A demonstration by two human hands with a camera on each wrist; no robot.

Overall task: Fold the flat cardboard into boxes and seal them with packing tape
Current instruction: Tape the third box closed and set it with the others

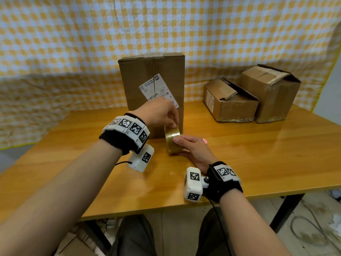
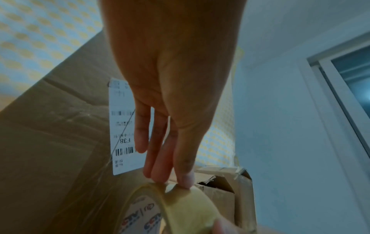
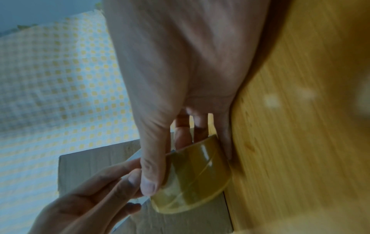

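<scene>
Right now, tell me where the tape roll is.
Head view: tape roll stands on edge mid-table, held by right hand, left hand pinching its top, before tall box.

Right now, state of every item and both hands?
tape roll: on edge on the table, held.
right hand: grips the roll.
left hand: fingertips pinch at the roll's top edge.
tall box: upright, top taped shut.
middle box: flaps loose, unsealed.
far right box: taped, dented.

The tape (image 1: 172, 140) I see is a shiny yellow-brown, and the box (image 1: 140, 84) is plain brown with a white label (image 1: 158, 89). My table (image 1: 258, 154) is orange-yellow wood, and the cloth (image 1: 73, 43) has yellow and white checks.
</scene>
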